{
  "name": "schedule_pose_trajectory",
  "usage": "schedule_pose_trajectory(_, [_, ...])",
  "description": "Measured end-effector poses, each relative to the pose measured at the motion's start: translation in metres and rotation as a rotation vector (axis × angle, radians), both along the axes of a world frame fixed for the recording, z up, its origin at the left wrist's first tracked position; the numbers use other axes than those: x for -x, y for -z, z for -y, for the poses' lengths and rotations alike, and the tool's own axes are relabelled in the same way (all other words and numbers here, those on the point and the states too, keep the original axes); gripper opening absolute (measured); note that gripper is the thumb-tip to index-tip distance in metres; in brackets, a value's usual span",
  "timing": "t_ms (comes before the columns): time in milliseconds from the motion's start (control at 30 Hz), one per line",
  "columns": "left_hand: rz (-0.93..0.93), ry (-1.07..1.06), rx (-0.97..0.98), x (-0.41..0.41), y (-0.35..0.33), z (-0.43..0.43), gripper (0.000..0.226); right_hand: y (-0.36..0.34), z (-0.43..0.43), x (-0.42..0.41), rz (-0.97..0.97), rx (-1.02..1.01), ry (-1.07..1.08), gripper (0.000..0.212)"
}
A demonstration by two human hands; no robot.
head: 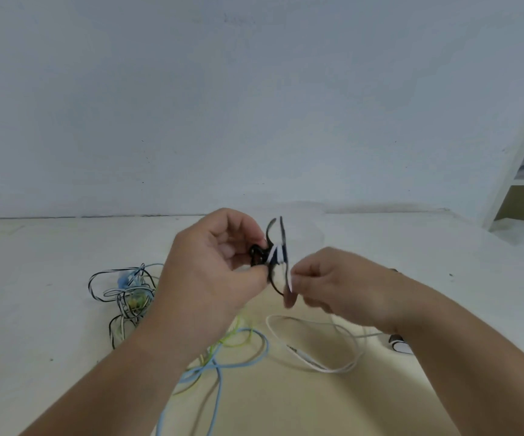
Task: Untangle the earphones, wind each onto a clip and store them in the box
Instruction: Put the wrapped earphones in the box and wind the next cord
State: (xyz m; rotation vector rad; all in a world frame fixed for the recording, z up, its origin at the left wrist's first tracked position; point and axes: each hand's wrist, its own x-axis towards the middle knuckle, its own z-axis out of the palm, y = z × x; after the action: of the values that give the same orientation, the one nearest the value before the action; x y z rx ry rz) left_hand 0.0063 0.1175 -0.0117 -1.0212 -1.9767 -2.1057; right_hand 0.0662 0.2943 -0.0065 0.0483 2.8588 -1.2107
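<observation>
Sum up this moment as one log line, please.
step: winding | left hand: grips black clip | right hand: pinches white cable | table: tangled cables at left | box: unseen

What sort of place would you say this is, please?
Probably a simple indoor workroom: a pale table against a bare wall, white shelving at the right edge, and tangled earphone cables on the table.
</observation>
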Motion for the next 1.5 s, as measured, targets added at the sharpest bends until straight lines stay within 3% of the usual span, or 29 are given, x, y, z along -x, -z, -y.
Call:
schedule_pose_trajectory(100, [0.013, -0.098, -0.006, 0.005, 0.002, 0.0, 0.036, 0.001, 0.005, -0.004, 0.066, 0.157, -0.246, 0.034])
schedule_pose_trajectory(267, [-0.084, -0.225, 0.132, 0.009, 0.007, 0.002, 0.038, -0.003, 0.001, -0.005, 0.015, 0.308, -0.324, 0.032])
schedule_pose_trajectory(467, [-0.28, -0.244, 0.396, 0.004, 0.01, 0.002, 0.038, -0.01, 0.001, -0.004, -0.261, 0.487, -0.121, 0.023])
schedule_pose_trajectory(633, [-0.245, -0.079, 0.39, 0.001, 0.007, 0.002, 0.04, -0.009, -0.001, -0.002, -0.451, 0.305, 0.179, 0.029])
schedule_pose_trajectory(900, [0.011, 0.159, 0.167, 0.001, -0.002, 0.003, 0.033, 0.0, -0.001, 0.008, -0.36, 0.326, 0.255, 0.036])
schedule_pose_trajectory(1133, [0.017, 0.207, 0.306, 0.001, -0.001, 0.006, 0.031, -0.003, 0.003, 0.005, -0.497, 0.305, 0.255, 0.033])
schedule_pose_trajectory(1267, [-0.003, 0.178, 0.298, -0.001, -0.001, 0.004, 0.03, -0.001, 0.002, 0.006, -0.45, 0.268, 0.273, 0.036])
schedule_pose_trajectory(1367, [0.018, 0.146, 0.186, -0.003, -0.004, 0.003, 0.031, 0.002, -0.002, 0.007, -0.289, 0.198, 0.289, 0.038])
schedule_pose_trajectory(1500, [0.076, 0.057, 0.002, 0.0, -0.005, 0.004, 0.034, 0.007, 0.004, 0.005, -0.066, 0.16, 0.097, 0.038])
